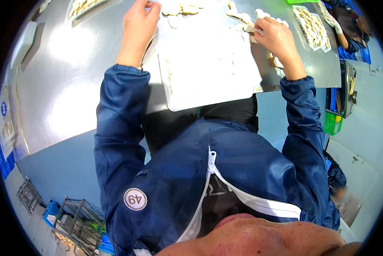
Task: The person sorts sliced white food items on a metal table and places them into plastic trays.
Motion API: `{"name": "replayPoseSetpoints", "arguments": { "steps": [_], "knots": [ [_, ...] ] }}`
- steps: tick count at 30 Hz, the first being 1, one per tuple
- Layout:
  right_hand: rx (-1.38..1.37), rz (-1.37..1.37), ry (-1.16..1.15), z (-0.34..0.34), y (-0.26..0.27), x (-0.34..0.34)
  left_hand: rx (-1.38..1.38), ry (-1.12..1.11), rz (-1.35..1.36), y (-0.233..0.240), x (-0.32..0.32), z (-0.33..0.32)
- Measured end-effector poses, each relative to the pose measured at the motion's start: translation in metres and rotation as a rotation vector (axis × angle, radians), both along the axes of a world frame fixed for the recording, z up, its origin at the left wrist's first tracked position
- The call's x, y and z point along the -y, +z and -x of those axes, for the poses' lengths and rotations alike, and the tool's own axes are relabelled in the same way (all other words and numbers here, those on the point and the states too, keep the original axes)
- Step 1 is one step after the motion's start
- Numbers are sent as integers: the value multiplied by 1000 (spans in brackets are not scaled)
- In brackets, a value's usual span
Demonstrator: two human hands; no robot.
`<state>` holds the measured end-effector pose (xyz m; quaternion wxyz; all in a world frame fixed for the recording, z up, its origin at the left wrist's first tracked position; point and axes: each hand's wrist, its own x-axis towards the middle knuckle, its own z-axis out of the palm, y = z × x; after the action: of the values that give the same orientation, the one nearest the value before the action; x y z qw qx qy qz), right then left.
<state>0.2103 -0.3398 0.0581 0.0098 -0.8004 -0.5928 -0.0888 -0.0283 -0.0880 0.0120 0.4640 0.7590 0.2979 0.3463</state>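
Observation:
My right hand [276, 38] is closed at the fingertips on a pale, elongated food piece [251, 28], above the right side of the metal worktable. More pale pieces [239, 16] lie loose around its fingers, and a few [276, 62] are beneath the wrist. My left hand [139, 24] is bent at the top edge of the view, thumb towards the fingers; whether it holds anything is unclear. Beside it lie several cream-coloured pieces [181, 9]. Between my forearms a shallow white plastic tray [210, 103] overhangs the table's front edge, its inside washed out by glare.
Filled trays stand at the upper left [84, 7] and right [312, 28]. Another person's gloved hand [333, 24] is beyond the right one. A white container [24, 43] stands far left on the steel table [63, 64]. Metal racks [78, 220] and a green crate [332, 124] are off the table.

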Motion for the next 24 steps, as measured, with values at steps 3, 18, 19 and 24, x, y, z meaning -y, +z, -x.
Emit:
{"name": "replayPoseSetpoints", "arguments": {
  "steps": [3, 18, 19, 24],
  "knots": [
    [-131, -63, -28, -4, 5, 2, -35, 30, -37, 13, 7, 9],
    [-826, 126, 432, 114, 25, -85, -20, 95, -110, -14, -14, -4],
    [-830, 128, 439, 117, 26, -87, -31, 88, -72, -12, -15, -1],
    [-695, 129, 432, 117, 21, -88, -27, 78, -105, -11, -11, -2]
  ]
}}
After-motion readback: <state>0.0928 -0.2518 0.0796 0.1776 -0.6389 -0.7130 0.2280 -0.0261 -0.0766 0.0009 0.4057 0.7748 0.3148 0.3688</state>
